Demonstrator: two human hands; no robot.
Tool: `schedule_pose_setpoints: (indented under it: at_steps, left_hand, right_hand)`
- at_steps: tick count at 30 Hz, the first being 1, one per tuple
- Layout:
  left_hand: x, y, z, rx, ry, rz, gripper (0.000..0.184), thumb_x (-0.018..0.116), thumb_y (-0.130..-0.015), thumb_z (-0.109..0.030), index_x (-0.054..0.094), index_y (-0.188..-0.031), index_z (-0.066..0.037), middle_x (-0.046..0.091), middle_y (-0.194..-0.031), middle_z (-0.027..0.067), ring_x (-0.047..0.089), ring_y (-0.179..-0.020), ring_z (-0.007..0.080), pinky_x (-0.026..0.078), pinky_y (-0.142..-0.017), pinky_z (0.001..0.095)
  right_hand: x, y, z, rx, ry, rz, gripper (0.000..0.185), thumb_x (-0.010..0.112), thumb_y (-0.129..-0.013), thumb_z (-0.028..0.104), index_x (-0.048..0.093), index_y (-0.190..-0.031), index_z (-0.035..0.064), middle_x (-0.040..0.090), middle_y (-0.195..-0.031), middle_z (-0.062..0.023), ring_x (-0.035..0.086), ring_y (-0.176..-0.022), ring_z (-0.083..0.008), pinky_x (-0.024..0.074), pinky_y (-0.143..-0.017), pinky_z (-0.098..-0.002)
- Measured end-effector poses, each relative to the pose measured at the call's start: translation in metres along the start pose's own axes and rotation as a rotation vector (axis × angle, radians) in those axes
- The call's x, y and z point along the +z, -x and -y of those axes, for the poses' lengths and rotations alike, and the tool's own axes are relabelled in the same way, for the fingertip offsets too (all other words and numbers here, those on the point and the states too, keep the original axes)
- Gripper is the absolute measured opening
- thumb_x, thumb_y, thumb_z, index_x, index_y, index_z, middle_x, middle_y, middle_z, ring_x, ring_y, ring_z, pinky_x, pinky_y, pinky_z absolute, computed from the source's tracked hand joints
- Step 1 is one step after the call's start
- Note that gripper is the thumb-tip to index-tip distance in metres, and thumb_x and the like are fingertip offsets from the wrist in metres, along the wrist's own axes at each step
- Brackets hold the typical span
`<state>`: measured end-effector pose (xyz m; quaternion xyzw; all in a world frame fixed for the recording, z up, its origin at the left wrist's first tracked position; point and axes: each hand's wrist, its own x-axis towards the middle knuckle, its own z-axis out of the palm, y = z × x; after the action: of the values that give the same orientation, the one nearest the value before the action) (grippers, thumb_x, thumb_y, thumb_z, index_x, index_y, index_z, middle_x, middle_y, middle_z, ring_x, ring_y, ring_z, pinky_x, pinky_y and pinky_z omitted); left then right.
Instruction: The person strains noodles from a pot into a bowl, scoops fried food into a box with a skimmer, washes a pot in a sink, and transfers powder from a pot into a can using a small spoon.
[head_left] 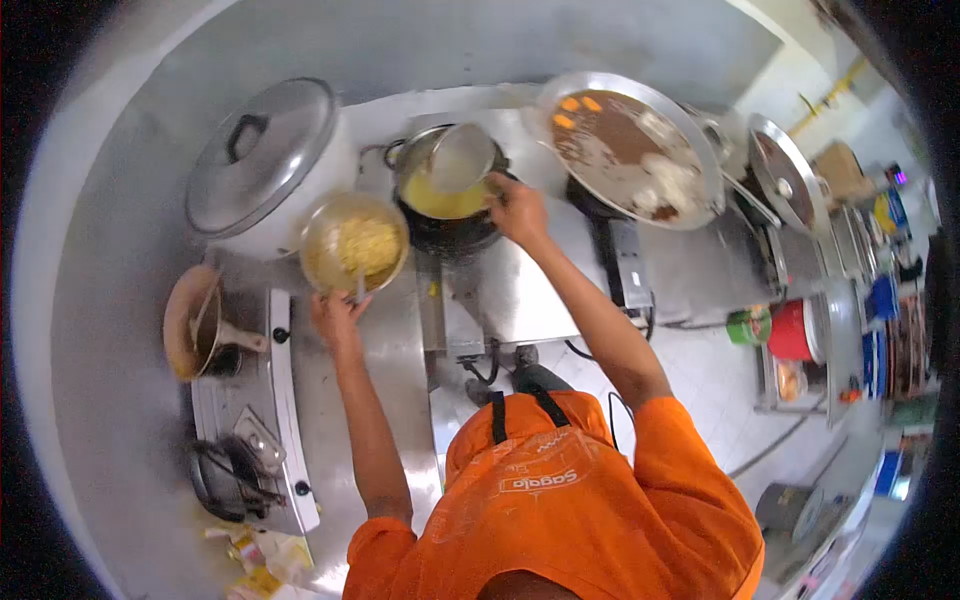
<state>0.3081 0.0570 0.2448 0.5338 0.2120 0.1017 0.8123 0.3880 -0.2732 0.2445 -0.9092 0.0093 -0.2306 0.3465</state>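
Note:
My left hand grips the near rim of a metal bowl that holds yellow, crumbly food. A utensil handle sticks out of the food near my fingers. To the right, a dark pot contains yellow liquid. Over this pot my right hand has closed around the side of a round grey strainer, slightly blurred; its mesh is not clearly resolved, and its grip end is hidden by my fingers.
A large lidded pot stands behind the bowl. On the right is a wide pan of brown mixture with white and orange pieces. A saucepan and dark pan sit on the left stove. A red bucket stands farther right.

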Motion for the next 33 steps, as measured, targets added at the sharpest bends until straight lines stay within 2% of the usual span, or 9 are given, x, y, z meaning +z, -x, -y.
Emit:
schedule_pose_setpoints:
  at_steps: [7, 11, 14, 19, 22, 25, 29, 30, 33]
  left_hand:
    - [-0.095, 0.026, 0.051, 0.111, -0.042, -0.153, 0.049, 0.062, -0.087, -0.015, 0.046, -0.131, -0.002, 0.055, -0.123, 0.0129, 0.058, -0.103, 0.0292, 0.055, -0.071, 0.0455]
    - [-0.2, 0.087, 0.095, 0.264, -0.761, -0.046, 0.044, 0.059, -0.09, -0.017, 0.05, -0.129, 0.001, 0.051, -0.128, 0.0153, 0.055, -0.11, 0.0293, 0.052, -0.081, 0.0458]
    - [-0.151, 0.169, 0.076, 0.025, -0.404, -0.264, 0.047, 0.059, -0.085, -0.012, 0.05, -0.131, -0.003, 0.053, -0.125, 0.0159, 0.057, -0.108, 0.0296, 0.053, -0.084, 0.0439]
    - [-0.064, 0.251, 0.085, -0.135, -0.254, -0.061, 0.049, 0.057, -0.083, -0.006, 0.049, -0.131, -0.002, 0.055, -0.123, 0.0133, 0.059, -0.108, 0.0276, 0.054, -0.085, 0.0388]
    - [-0.009, 0.273, 0.117, -0.179, -0.24, 0.011, 0.049, 0.056, -0.082, -0.003, 0.05, -0.13, -0.002, 0.056, -0.122, 0.0115, 0.059, -0.108, 0.0258, 0.055, -0.083, 0.037]
    - [0.045, 0.291, 0.176, -0.221, -0.132, -0.043, 0.047, 0.055, -0.08, -0.001, 0.052, -0.127, -0.003, 0.057, -0.119, 0.0103, 0.061, -0.104, 0.0236, 0.056, -0.081, 0.0339]
    - [0.118, 0.323, 0.228, -0.284, -0.091, -0.084, 0.051, 0.054, -0.075, 0.0, 0.051, -0.125, -0.004, 0.057, -0.118, 0.0112, 0.063, -0.098, 0.025, 0.058, -0.081, 0.0355]
    - [0.141, 0.333, 0.235, -0.296, -0.068, -0.128, 0.052, 0.053, -0.073, 0.0, 0.05, -0.125, -0.005, 0.056, -0.117, 0.0114, 0.063, -0.097, 0.0259, 0.059, -0.08, 0.0376]
    - [0.162, 0.356, 0.26, -0.307, -0.044, -0.227, 0.051, 0.051, -0.07, -0.002, 0.049, -0.12, -0.007, 0.055, -0.116, 0.0128, 0.064, -0.096, 0.0315, 0.062, -0.071, 0.0495]
  right_hand:
    - [-0.065, 0.057, 0.004, -0.061, 0.007, 0.105, 0.044, 0.067, -0.087, 0.031, 0.061, -0.127, 0.0126, 0.071, -0.09, -0.0133, 0.069, -0.082, -0.0306, 0.0536, -0.074, -0.0397]
    - [-0.189, 0.08, -0.057, 0.072, 0.042, -0.107, 0.025, 0.064, -0.092, 0.025, 0.071, -0.111, 0.01, 0.073, -0.093, -0.0091, 0.068, -0.078, -0.015, 0.053, -0.068, -0.0315]
    - [-0.306, 0.061, -0.127, 0.298, 0.155, -0.426, 0.028, 0.062, -0.091, 0.029, 0.072, -0.103, 0.0052, 0.072, -0.083, -0.0145, 0.069, -0.071, -0.0205, 0.0513, -0.067, -0.0342]
    - [-0.468, 0.03, -0.3, 0.261, 0.469, -0.499, 0.04, 0.054, -0.094, 0.041, 0.07, -0.107, 0.0066, 0.071, -0.092, -0.0184, 0.068, -0.083, -0.0303, 0.0499, -0.079, -0.0404]
    - [-0.529, 0.012, -0.477, 0.525, 0.074, -0.251, 0.058, 0.048, -0.095, 0.053, 0.069, -0.106, -0.0004, 0.07, -0.094, -0.0179, 0.065, -0.089, -0.0274, 0.0466, -0.086, -0.0391]
    - [-0.529, -0.013, -0.495, 0.752, -0.192, -0.237, 0.073, 0.043, -0.095, 0.062, 0.067, -0.107, -0.0059, 0.069, -0.098, -0.0168, 0.06, -0.093, -0.0251, 0.0438, -0.089, -0.039]
    - [-0.504, -0.063, -0.624, 0.699, 0.214, 0.189, 0.075, 0.053, -0.088, 0.065, 0.065, -0.119, -0.0026, 0.063, -0.123, -0.0186, 0.057, -0.114, -0.0331, 0.0388, -0.101, -0.0394]
    - [-0.491, -0.067, -0.633, 0.738, 0.158, 0.173, 0.071, 0.056, -0.09, 0.058, 0.06, -0.125, -0.0042, 0.058, -0.132, -0.0203, 0.054, -0.119, -0.0344, 0.0386, -0.102, -0.0416]
    - [-0.469, -0.083, -0.622, 0.851, -0.177, 0.186, 0.036, 0.059, -0.091, 0.03, 0.068, -0.107, -0.0011, 0.066, -0.087, -0.0101, 0.062, -0.082, -0.0231, 0.0498, -0.077, -0.0356]
